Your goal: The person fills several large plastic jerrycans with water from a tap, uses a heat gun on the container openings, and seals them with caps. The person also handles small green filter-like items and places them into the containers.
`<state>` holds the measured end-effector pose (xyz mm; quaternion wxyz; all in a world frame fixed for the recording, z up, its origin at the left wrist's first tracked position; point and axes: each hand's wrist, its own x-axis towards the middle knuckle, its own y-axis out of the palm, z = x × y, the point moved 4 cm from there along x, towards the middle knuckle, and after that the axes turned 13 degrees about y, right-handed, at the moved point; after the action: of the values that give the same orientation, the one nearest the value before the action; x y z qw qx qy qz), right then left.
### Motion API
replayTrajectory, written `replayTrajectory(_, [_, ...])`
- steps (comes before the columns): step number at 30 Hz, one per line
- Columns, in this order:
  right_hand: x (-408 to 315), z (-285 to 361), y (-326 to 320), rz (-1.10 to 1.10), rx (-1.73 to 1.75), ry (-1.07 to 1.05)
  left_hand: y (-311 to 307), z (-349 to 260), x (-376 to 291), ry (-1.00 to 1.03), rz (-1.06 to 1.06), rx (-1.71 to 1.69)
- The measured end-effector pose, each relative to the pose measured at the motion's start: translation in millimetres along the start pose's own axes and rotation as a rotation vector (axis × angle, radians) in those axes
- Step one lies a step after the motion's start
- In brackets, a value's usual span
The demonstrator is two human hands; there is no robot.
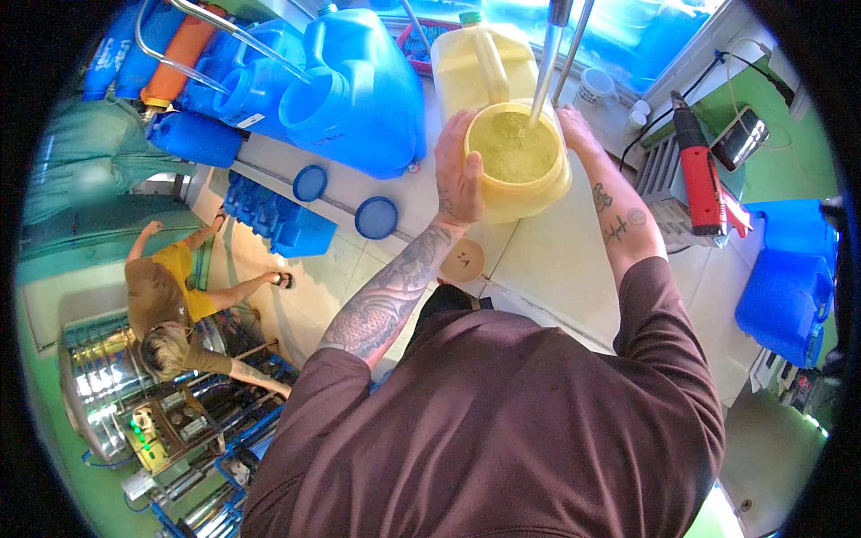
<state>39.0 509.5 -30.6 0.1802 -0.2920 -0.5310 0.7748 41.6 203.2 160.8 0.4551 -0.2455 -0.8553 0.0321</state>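
Note:
A yellowish translucent plastic jug [538,195] with a wide round mouth stands upright on the white tiled counter [531,262]. My left hand [459,171] wraps its left side at the neck, thumb against the rim. On the far right side, my right hand [576,128] is against the jug, its fingers partly hidden. A metal filling tube [543,81] reaches down into the mouth, where bubbly liquid [514,148] stands near the rim. Near my body lies a beige round cap [462,261] bearing writing. Two blue round caps [310,183] are to the left.
Two wide-mouthed blue jugs [363,94] stand left, with bent metal tubes [235,33] at their mouths. At right are a red heat gun [699,175], a phone [740,138] and blue jugs [783,302]. Another person [168,296] is beside machinery [195,417] at lower left.

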Motion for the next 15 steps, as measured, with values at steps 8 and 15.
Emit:
replayTrajectory(8, [-9,7,-12,-0.002,0.005,0.057,0,3,-3,-0.016,0.005,-0.017])
replayTrajectory(15, [-12,10,-15,0.026,0.004,0.074,0,3,-2,0.005,0.000,-0.015])
